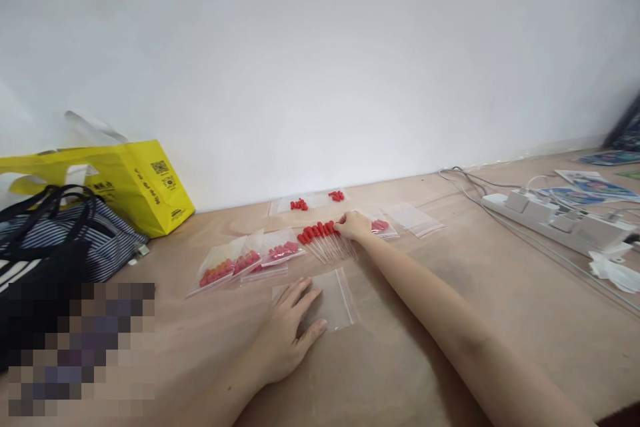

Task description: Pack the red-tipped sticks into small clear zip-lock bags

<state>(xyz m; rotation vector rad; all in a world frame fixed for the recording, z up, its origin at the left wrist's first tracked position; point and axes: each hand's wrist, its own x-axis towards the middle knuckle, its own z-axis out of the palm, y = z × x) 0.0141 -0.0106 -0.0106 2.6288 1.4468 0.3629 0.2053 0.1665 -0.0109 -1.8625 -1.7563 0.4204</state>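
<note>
My left hand point(293, 330) lies flat with fingers apart on a clear zip bag point(335, 300) on the table. Farther forward, my right hand point(355, 225) has its fingers closed at the right end of a row of red-headed sticks point(316, 232), whose thin pale stems point toward me. Whether one of the sticks is pinched there is hidden by the fingers. Left of the row, several zip bags point(283, 250) filled with red and pink pieces overlap. Another filled bag point(384, 228) sits just right of my right hand.
Near the wall, small red pieces point(299, 204) lie on clear plastic. A flat clear bag point(413, 219) is right of the filled one. A yellow bag point(145, 180) and a striped bag point(117, 233) stand at left. A white power strip point(555, 220) with cables is at right.
</note>
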